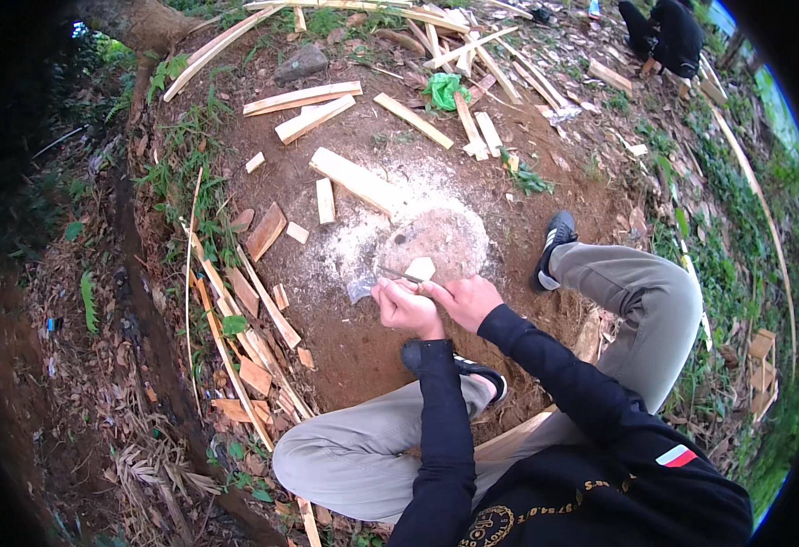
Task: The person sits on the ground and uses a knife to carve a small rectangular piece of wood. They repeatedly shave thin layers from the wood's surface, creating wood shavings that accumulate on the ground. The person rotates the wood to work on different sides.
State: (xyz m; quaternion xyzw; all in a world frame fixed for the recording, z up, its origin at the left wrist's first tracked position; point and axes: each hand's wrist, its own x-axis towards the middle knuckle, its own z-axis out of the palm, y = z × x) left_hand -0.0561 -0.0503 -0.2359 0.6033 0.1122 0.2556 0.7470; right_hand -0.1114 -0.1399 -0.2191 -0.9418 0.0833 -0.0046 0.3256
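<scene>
My left hand (409, 308) is closed in a fist, palm side up, in front of a round earthen patch (454, 232). Beside it, my right hand (468, 301) is closed too, its fingertips meeting the left hand. A thin dark blade-like tool (398, 273) runs along the far side of the left fingers to the right fingertips; its exact kind is unclear. Just beyond the hands shows a small pale wood piece (420, 268); whether it is held or lies on the ground I cannot tell. What the left fist encloses is hidden. A crumpled clear plastic bag (360, 289) lies left of the hands.
Pale sawdust (345, 242) surrounds a wide plank (356, 180) and a short block (326, 201). Long wood strips (235, 319) lie at the left. Farther off are more boards (413, 120), a green plastic bag (445, 91), a rock (301, 63) and another person (673, 36).
</scene>
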